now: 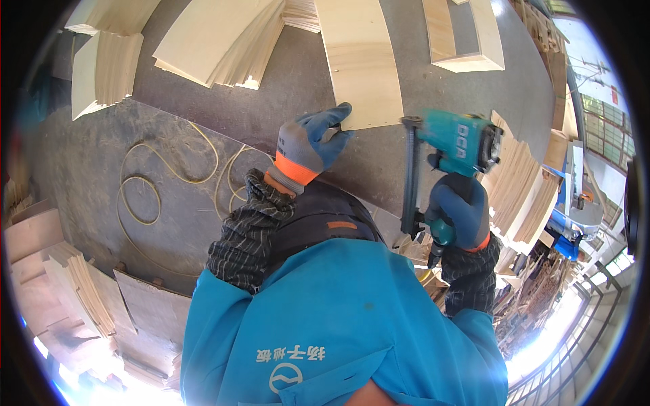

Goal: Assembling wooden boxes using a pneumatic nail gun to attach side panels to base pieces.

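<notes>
My left hand [313, 145], blue-grey glove, fingers curled pinching near edge of pale plywood board [360, 61]. Right hand [459, 210] fist-tight round teal nail gun [455, 145] grip. Risk: fingertips close to gun nose, board may slip w/ such thin hold.

Blue-grey gloves [311, 145] with orange cuffs, teal nail gun [457, 145], pale board [359, 61].

Daylight glare blows out the lower corners; fisheye bends edges, rim dark.
</notes>
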The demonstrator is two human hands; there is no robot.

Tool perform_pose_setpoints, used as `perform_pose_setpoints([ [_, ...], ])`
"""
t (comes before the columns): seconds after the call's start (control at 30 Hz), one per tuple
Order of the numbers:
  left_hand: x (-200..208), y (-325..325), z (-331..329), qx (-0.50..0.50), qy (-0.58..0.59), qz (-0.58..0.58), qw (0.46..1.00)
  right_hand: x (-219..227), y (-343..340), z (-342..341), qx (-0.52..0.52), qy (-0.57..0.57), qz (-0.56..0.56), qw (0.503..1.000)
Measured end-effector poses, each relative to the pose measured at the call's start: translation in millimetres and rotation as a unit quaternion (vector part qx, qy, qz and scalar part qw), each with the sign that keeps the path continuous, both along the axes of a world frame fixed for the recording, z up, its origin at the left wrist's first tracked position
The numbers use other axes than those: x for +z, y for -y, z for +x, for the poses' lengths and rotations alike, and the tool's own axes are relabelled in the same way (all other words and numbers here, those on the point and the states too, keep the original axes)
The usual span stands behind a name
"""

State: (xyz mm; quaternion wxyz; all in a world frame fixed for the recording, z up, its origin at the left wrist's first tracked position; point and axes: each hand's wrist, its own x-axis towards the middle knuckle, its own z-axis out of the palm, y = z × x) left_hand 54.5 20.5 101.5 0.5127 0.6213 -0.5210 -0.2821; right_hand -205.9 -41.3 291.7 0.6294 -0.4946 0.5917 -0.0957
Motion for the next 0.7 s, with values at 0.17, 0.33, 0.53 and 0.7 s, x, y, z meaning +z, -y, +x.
perform_pose_setpoints([
  [0.17, 15.9, -4.0, 1.8, -0.016, -0.064, 0.039, 0.997, -66.5, 1.4, -78.1, -0.069, -0.097, -0.192, 0.974],
  [0.33, 16.6, 18.4, 4.8, 0.132, -0.23, 0.079, 0.961, -168.3, 10.0, -132.3, 0.049, -0.35, -0.336, 0.873],
  [0.53, 17.1, 74.1, 2.5, 0.054, -0.372, 0.113, 0.92, -250.9, -15.8, -202.4, 0.03, -0.461, -0.279, 0.842],
  [0.7, 23.5, 66.2, -1.1, -0.032, -0.327, 0.109, 0.938, -210.9, -7.1, -196.5, 0.088, -0.363, -0.399, 0.837],
])
